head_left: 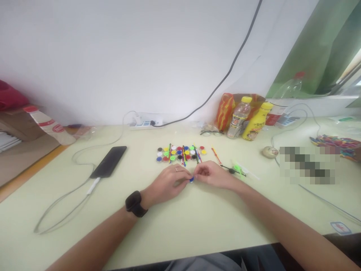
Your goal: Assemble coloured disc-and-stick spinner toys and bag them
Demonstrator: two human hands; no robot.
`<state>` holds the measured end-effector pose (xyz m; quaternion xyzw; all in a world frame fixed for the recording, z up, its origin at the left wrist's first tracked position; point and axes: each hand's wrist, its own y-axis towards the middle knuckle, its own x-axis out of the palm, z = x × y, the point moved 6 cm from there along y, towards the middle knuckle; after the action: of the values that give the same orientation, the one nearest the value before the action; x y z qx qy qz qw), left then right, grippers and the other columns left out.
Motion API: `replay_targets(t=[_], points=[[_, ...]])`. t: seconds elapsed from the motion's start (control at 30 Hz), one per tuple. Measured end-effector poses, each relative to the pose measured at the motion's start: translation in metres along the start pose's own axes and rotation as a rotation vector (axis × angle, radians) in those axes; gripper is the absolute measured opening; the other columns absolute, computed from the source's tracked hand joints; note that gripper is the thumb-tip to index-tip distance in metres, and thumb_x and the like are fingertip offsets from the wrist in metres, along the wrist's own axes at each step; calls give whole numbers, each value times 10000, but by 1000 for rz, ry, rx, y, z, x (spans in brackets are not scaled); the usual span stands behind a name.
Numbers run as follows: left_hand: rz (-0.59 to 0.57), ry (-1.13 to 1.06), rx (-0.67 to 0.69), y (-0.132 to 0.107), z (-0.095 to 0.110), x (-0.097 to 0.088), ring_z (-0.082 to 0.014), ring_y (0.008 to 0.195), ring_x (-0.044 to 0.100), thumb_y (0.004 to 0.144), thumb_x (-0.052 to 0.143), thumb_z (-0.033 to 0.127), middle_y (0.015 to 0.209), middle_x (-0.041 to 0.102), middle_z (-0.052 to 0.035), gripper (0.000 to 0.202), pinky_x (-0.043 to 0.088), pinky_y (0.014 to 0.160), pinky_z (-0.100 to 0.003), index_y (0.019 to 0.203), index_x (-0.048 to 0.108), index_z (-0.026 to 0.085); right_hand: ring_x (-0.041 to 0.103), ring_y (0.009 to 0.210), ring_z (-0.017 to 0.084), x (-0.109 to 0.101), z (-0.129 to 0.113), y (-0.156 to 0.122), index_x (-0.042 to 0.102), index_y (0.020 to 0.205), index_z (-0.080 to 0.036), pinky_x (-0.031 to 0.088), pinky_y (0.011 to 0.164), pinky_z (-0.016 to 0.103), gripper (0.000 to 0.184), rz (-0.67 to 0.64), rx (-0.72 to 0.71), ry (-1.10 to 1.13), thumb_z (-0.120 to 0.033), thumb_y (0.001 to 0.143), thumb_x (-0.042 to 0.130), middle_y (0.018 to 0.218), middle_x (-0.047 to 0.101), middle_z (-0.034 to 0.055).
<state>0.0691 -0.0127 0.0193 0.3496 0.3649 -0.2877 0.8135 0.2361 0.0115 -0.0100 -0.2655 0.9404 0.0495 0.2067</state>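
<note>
A small round blue disc (191, 180) shows between the fingertips of both hands, low over the table. My left hand (170, 183), with a ring and a black watch on its wrist, pinches the disc from the left. From the right, the curled fingers and thumb of my right hand (213, 175) meet at its edge; the exact grip is partly hidden. Just beyond my hands lie rows of coloured discs (179, 152), with thin coloured sticks (184, 155) laid across them. A red and yellow stick (216, 155) and black and green pieces (237, 169) lie beyond my right hand.
A black phone (109, 162) with a white cable lies left. A power strip (146, 122), glasses (211, 132), a clear bottle (239, 119) and a yellow bottle (257, 122) stand or lie toward the wall. A round beige object (270, 152) and a colourful pile (335, 145) are right.
</note>
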Motion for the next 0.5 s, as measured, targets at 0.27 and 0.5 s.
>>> replay_targets(t=[0.27,0.5], points=[[41,-36,-62,-2,-6,3,-218,983,674,997,620,277,1052,761,-52,126,546,881,-371,1028,738,244,573,681,144,1,-3,-1,704,841,-176,444,623,252,75,-3,-7,-45,-226,853,648,795,689,21],[17,19,-55,0,-3,6,-226,988,666,991,608,251,1027,738,-52,81,527,882,-373,983,686,232,561,655,139,1,1,0,681,791,-179,423,605,248,56,38,-2,-71,-170,810,629,756,668,8]])
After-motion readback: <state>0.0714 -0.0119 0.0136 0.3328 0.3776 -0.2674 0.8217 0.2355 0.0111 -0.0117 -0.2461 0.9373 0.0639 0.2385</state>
